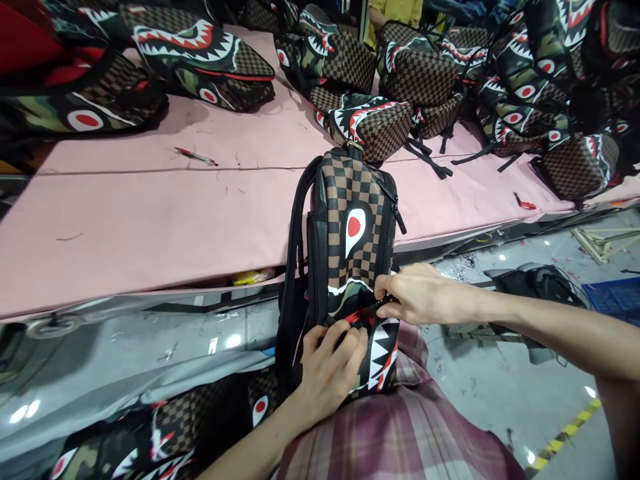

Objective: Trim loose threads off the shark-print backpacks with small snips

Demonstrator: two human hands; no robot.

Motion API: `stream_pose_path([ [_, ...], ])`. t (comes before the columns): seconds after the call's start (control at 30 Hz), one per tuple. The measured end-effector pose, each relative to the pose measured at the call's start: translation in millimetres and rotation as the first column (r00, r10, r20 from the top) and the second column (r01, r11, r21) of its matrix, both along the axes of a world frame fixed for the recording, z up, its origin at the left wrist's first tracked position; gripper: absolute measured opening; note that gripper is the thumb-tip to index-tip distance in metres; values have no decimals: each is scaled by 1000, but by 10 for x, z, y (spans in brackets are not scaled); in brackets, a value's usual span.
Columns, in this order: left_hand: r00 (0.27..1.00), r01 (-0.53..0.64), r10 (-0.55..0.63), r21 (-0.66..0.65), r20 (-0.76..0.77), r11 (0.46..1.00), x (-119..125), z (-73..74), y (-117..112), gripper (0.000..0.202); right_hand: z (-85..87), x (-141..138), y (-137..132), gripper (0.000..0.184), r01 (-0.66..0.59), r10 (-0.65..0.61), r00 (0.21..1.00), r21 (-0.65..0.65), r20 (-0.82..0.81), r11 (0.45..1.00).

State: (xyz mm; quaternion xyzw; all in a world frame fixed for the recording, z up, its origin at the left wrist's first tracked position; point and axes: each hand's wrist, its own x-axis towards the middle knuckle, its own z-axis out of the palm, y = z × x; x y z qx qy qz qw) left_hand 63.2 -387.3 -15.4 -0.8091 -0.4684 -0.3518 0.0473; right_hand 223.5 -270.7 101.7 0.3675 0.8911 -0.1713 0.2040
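A brown checkered backpack [350, 220] with a shark-mouth print and a red-and-white eye rests between my lap and the edge of the pink table [150, 207]. My left hand [330, 370] grips the bag's lower front by the toothed mouth, fingers curled on the fabric. My right hand [415, 293] is closed in a pinch on a small dark tool or zipper pull with a red part [367, 312] at the mouth's opening; I cannot tell which.
Several more shark-print backpacks [400, 67] are piled along the far side of the table and at the right. A red pen [196, 156] and red snips [525, 203] lie on the table. Another backpack [150, 433] lies on plastic sheeting at lower left.
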Motion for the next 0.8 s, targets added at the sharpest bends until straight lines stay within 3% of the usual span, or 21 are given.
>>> stream_pose_path([
  [0.1, 1000, -29, 30, 18, -4, 999, 6, 5, -6, 23, 19, -101, 16, 26, 10, -9, 996, -4, 87, 1000],
  [0.53, 1000, -20, 20, -1, -24, 1000, 13, 9, -21, 27, -20, -207, -60, 25, -7, 1, 997, 86, 77, 996],
  [0.8, 1000, 1, -1, 12, -17, 1000, 11, 32, -10, 27, -31, -235, -100, 25, 48, -53, 992, 43, 111, 998],
])
